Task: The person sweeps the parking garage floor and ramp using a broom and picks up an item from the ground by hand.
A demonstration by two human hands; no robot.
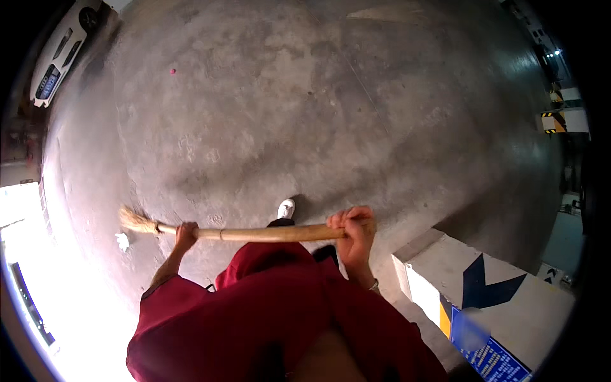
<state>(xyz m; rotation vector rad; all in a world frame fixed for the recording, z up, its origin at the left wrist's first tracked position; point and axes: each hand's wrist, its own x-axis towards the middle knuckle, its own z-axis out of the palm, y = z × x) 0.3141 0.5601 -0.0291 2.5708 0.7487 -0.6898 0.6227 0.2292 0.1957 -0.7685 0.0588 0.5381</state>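
Observation:
A broom [273, 234] with a pale wooden or bamboo handle lies level across the front of my body. My left hand [186, 235] is wrapped round the handle close to the straw bristles, which point to the left. Near the other end of the handle, my right hand [356, 230] grips with the fingers curled over the top. Below the bristles, a crumpled white scrap [122, 240] rests on the floor. Farther off lies a small red piece of litter [172, 71].
Grey concrete floor [286, 114] stretches ahead. One white shoe [286, 209] of mine shows beyond the handle. A white pillar [445, 267] with a dark arrow and a blue sign stands close on my right. A white car [60, 54] is parked far left; striped posts [554, 122] stand far right.

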